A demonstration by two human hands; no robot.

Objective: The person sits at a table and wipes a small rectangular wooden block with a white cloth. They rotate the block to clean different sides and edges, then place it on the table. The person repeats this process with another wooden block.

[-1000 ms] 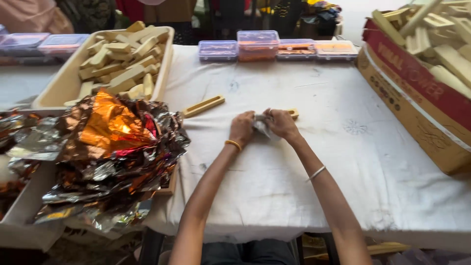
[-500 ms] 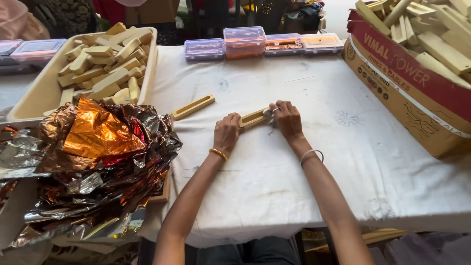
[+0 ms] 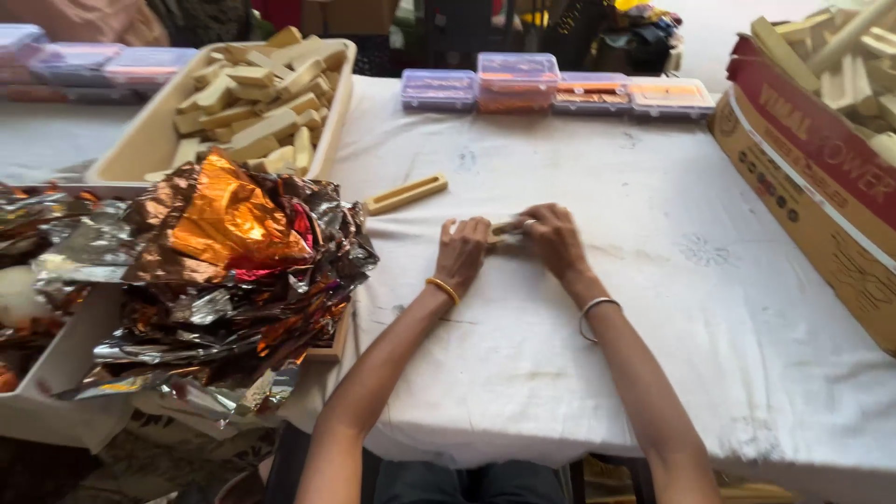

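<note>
Wooden bar (image 3: 505,230), pinched between our left hand (image 3: 464,254) and right hand (image 3: 553,239) on the cloth (image 3: 653,308), now sits nearly covered, where moments ago it showed longer.

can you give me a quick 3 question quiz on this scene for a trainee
1. True or false: both hands are on the same small bar on the white cloth.
2. What lies loose on the cloth just beyond the hands? A) scissors B) a tan bar C) a cup
3. What is heaped at the person's left?

Key:
1. True: left hand and right hand hold one small bar on the white cloth.
2. B, the tan bar.
3. Crumpled foil sheets.
</note>
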